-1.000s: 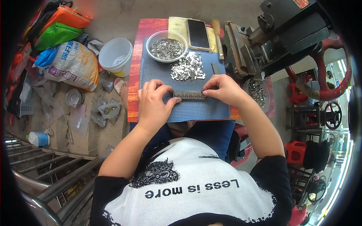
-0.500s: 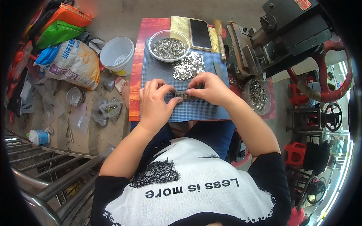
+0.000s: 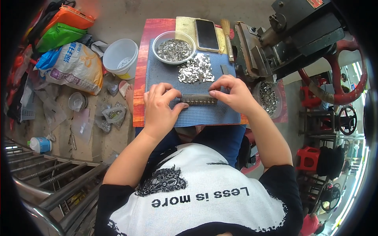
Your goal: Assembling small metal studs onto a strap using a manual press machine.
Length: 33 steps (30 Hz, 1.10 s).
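A dark metal bar with a row of slots along its near side [image 3: 198,100] lies across the blue ribbed mat [image 3: 197,118]. My left hand [image 3: 160,105] closes on its left end, with the thumb at the near edge and the fingers curled beyond. At the right end, my right hand [image 3: 233,93] pinches the bar's far corner between thumb and bent fingers. Just beyond the bar, small shiny metal pieces [image 3: 195,69] are spread in a heap. A clear round bowl [image 3: 174,62] holds more of them. To the heap's right lies a small flat grey strip [image 3: 224,69].
A phone [image 3: 206,35] on a yellow cloth and a brush [image 3: 226,39] lie at the table's far side. A heavy machine [image 3: 303,35] stands close on the right, above a tub of metal pieces [image 3: 267,100]. A white bucket [image 3: 121,55] is on the floor at left.
My right hand has moved right, from the bar's middle to its right end. More of the slotted bar now shows between my hands. My left hand has stayed nearly in place.
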Each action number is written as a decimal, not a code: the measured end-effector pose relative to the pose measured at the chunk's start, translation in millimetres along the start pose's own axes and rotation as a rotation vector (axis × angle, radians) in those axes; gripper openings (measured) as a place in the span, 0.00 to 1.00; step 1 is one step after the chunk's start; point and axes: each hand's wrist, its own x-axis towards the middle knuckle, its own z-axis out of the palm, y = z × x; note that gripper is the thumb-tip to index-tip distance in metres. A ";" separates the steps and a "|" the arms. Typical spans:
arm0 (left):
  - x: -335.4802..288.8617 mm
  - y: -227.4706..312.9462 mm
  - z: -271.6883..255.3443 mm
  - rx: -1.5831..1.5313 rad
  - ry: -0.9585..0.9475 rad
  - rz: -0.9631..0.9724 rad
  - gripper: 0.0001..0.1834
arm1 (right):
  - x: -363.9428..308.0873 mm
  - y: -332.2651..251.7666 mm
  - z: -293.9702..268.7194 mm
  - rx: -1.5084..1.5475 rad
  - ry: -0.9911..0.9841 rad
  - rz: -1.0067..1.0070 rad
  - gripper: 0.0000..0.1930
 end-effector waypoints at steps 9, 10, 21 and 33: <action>0.5 -0.3 4.7 0.032 -0.003 0.019 0.13 | -36.4 34.5 15.2 -0.335 0.473 0.138 0.18; 1.3 0.9 5.4 0.040 -0.008 0.004 0.13 | -34.5 38.0 18.9 -0.440 0.506 0.108 0.19; 0.1 -0.8 5.6 0.036 -0.007 0.002 0.14 | -35.1 29.7 14.1 -0.121 0.471 0.110 0.12; 0.5 -1.7 4.7 0.006 -0.022 -0.029 0.13 | -43.0 26.6 28.6 -0.095 0.329 -0.062 0.10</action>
